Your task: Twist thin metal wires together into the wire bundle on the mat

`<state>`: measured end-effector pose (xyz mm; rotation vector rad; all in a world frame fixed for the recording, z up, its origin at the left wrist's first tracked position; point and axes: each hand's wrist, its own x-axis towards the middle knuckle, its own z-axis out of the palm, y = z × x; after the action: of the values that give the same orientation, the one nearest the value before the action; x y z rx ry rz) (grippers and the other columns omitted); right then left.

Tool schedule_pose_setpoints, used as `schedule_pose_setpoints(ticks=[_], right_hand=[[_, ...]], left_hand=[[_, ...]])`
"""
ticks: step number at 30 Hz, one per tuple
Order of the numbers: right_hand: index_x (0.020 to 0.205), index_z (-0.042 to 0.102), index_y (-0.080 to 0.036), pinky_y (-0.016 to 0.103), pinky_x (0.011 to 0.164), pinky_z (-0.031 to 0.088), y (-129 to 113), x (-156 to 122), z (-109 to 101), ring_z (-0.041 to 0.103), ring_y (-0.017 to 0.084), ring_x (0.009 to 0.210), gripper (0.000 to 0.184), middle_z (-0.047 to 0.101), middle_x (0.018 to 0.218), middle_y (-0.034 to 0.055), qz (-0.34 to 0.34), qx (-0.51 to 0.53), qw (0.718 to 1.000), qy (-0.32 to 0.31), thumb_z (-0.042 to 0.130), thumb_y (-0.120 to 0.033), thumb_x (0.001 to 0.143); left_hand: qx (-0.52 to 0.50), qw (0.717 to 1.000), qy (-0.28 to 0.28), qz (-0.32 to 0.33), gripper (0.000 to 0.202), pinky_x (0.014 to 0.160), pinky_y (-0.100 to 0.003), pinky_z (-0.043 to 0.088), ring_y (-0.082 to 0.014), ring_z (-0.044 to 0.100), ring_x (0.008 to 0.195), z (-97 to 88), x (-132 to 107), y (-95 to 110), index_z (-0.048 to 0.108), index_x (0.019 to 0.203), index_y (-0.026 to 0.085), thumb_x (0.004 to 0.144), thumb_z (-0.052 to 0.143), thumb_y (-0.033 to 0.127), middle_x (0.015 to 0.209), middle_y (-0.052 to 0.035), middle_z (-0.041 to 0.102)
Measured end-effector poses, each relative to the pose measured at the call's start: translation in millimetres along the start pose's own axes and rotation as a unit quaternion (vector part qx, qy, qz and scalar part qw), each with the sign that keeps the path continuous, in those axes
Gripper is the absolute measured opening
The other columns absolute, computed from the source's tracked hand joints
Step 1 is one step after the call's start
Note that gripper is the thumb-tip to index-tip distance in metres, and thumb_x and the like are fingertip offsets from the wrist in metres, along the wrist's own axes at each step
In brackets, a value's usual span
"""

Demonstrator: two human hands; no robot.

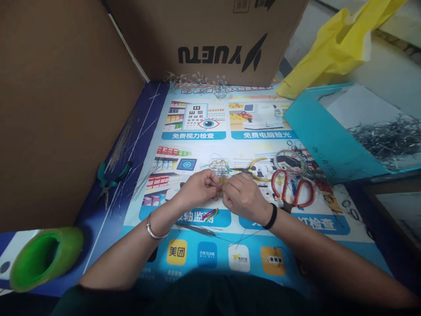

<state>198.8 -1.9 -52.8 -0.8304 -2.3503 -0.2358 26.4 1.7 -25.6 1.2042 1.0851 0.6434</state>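
Observation:
My left hand (203, 188) and my right hand (245, 196) meet over the middle of the printed sheet, fingers closed in pinches close together. Between and just beyond them is a tangle of thin wire (219, 166), which both hands seem to grip at its near end; the exact spot is hidden by the fingers. Yellow-handled pliers (255, 169) lie right behind my right hand. Red-handled scissors (292, 193) rest to its right. A small bunch of coloured strands (210, 214) lies just below my left hand.
Cardboard boxes (210, 26) wall off the back and left. A teal box (329, 136) with a heap of wire stands right, beside a yellow bag (332, 48). Teal-handled pliers (112, 177) and a green tape roll (48, 259) lie left. Wire pieces (220, 87) sit at the back.

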Motion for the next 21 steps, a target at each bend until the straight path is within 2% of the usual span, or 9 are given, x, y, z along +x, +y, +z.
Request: schedule_pose_setpoints(ticks=[4,8,10,13,14,17,18,21], right_hand=[[0.064,0.056,-0.016,0.034,0.062,0.036,2.8,-0.6,1.9,0.045,0.018,0.067,0.016,0.054,0.064,0.0046,-0.017,-0.009,1.0,0.011,0.051,-0.01,0.079],[0.063,0.052,-0.018,0.034,0.06,0.034,8.7,-1.5,-1.9,0.044,0.017,0.064,0.018,0.052,0.062,0.0024,-0.05,-0.035,0.998,0.028,0.053,-0.013,0.08],[0.065,0.053,-0.019,0.034,0.059,0.035,12.5,-1.5,-8.1,0.044,0.017,0.063,0.016,0.053,0.063,0.002,-0.074,-0.045,0.995,0.042,0.055,-0.016,0.08],[0.076,0.058,-0.018,0.035,0.06,0.038,16.8,-0.9,-22.0,0.048,0.017,0.066,0.003,0.059,0.071,0.0035,-0.119,-0.046,0.99,0.065,0.06,-0.017,0.078],[0.079,0.058,-0.017,0.035,0.061,0.04,17.2,-0.6,-27.0,0.05,0.017,0.068,0.005,0.06,0.073,0.004,-0.132,-0.044,0.988,0.072,0.062,-0.016,0.076],[0.079,0.058,-0.017,0.034,0.061,0.042,15.4,1.2,-39.9,0.053,0.017,0.07,0.01,0.061,0.076,0.0044,-0.151,-0.036,0.984,0.089,0.066,-0.015,0.074],[0.078,0.058,-0.017,0.034,0.061,0.043,14.0,2.1,-42.9,0.053,0.017,0.07,0.01,0.061,0.076,0.0043,-0.151,-0.034,0.983,0.093,0.066,-0.015,0.073],[0.076,0.056,-0.018,0.034,0.061,0.044,9.6,4.9,-46.8,0.054,0.017,0.07,0.012,0.06,0.075,0.0033,-0.145,-0.027,0.983,0.107,0.066,-0.014,0.072]], left_hand=[[0.046,0.998,0.027,0.029,0.011,0.05,-0.017,0.038,-0.0065,0.051,0.05,3.5,1.5,-0.9,0.048,0.074,0.017,0.069,0.053,0.009,0.055,0.0069,0.053],[0.075,0.994,0.046,0.06,0.008,0.053,-0.019,0.042,-0.007,0.054,0.054,7.3,0.2,1.0,0.052,0.08,0.016,0.074,0.053,0.012,0.064,0.005,0.055],[0.067,0.994,0.047,0.072,0.008,0.054,-0.02,0.043,-0.0072,0.055,0.054,9.7,-3.4,4.9,0.052,0.084,0.016,0.076,0.053,0.013,0.066,0.0048,0.056],[0.059,0.994,0.027,0.083,0.008,0.054,-0.021,0.045,-0.0075,0.055,0.054,12.9,-13.1,14.8,0.052,0.088,0.016,0.08,0.053,0.015,0.066,0.0048,0.057],[0.072,0.993,0.023,0.096,0.009,0.055,-0.021,0.045,-0.0078,0.055,0.055,13.3,-17.0,18.7,0.054,0.089,0.017,0.081,0.053,0.015,0.066,0.0046,0.057],[0.16,0.975,0.056,0.144,0.009,0.057,-0.021,0.045,-0.0094,0.057,0.062,12.5,-27.7,30.2,0.061,0.087,0.017,0.083,0.053,0.015,0.071,0.0014,0.062],[0.188,0.964,0.068,0.177,0.009,0.061,-0.022,0.046,-0.0103,0.058,0.067,11.7,-30.3,33.1,0.063,0.085,0.017,0.083,0.054,0.014,0.074,0.0005,0.064],[0.231,0.938,0.062,0.251,0.012,0.072,-0.025,0.048,-0.0123,0.061,0.078,9.7,-34.1,37.5,0.067,0.084,0.018,0.082,0.057,0.011,0.081,-0.0009,0.068]])
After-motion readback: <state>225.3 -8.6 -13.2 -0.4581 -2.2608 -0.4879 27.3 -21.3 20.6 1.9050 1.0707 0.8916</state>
